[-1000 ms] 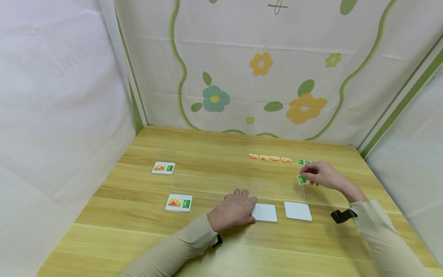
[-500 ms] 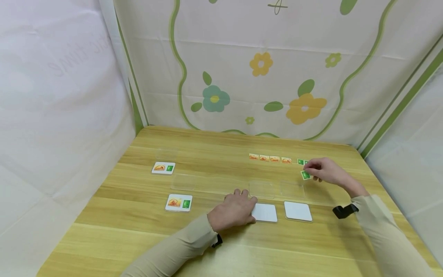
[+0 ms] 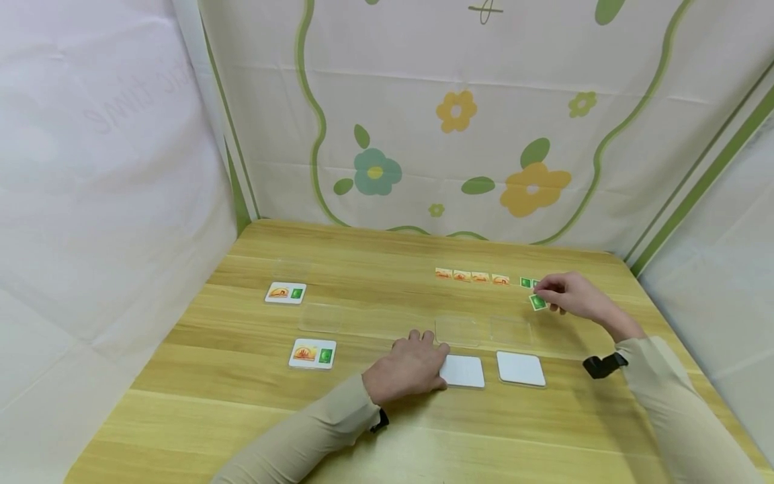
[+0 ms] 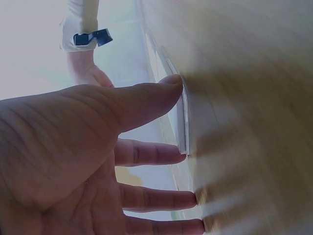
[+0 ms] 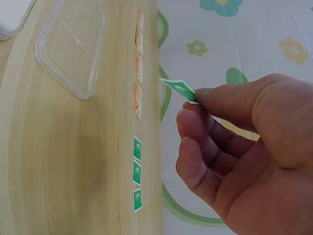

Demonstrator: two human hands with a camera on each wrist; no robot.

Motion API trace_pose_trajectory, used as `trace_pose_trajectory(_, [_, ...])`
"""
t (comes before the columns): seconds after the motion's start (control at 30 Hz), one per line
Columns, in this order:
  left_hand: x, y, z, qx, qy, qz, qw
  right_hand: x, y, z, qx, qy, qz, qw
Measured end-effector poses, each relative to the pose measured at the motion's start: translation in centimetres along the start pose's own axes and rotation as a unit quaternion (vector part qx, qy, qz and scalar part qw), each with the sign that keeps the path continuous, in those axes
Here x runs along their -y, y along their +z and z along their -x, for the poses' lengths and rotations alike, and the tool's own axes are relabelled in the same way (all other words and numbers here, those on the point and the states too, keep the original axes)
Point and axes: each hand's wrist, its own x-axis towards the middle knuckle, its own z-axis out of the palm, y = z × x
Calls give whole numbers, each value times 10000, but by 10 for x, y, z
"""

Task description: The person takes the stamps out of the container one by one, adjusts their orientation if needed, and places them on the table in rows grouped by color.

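Note:
My right hand (image 3: 574,297) pinches a small green sticker (image 5: 180,89) with a white border between thumb and fingertips. It is held up at the right side of the table, overlapping the row of green stickers (image 5: 137,172) in the head view. My left hand (image 3: 410,365) rests palm down with fingers straight. Its thumb and index finger touch the left edge of a flat white card piece (image 3: 464,372), as the left wrist view shows at the thumb (image 4: 168,81). Another white card piece (image 3: 521,369) lies to the right.
Several orange stickers (image 3: 471,276) lie in a row at the back. Clear plastic lids (image 3: 457,331) lie behind the white pieces. On the left are two cards, one nearer (image 3: 312,354) and one farther (image 3: 285,293), each bearing an orange and a green sticker. Fabric walls surround the table.
My right hand has drawn slightly back and to the right with the green sticker, away from the clear lid. My left hand has stayed in place.

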Motion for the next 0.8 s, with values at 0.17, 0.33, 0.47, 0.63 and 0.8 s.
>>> trace_pose_trajectory(0.17, [-1, -1, 0, -4, -50, -25, 10000, 2, -3, -1, -10, 111, -31, 9999])
trace_pose_trajectory(0.33, [-1, -1, 0, 3, -96, -51, 9999, -2, -5, -2, -43, 210, -82, 9997])
trace_pose_trajectory(0.47, [-1, -1, 0, 1, -91, -85, 9999, -7, -5, -3, -86, 242, -123, 9996])
trace_pose_trajectory(0.63, [-1, -1, 0, -10, -86, -97, 9999, -12, -7, -4, -99, 259, -151, 9995])
trace_pose_trajectory(0.8, [-1, -2, 0, 39, -70, -34, 10000, -19, -8, -5, -131, 341, -151, 9992])
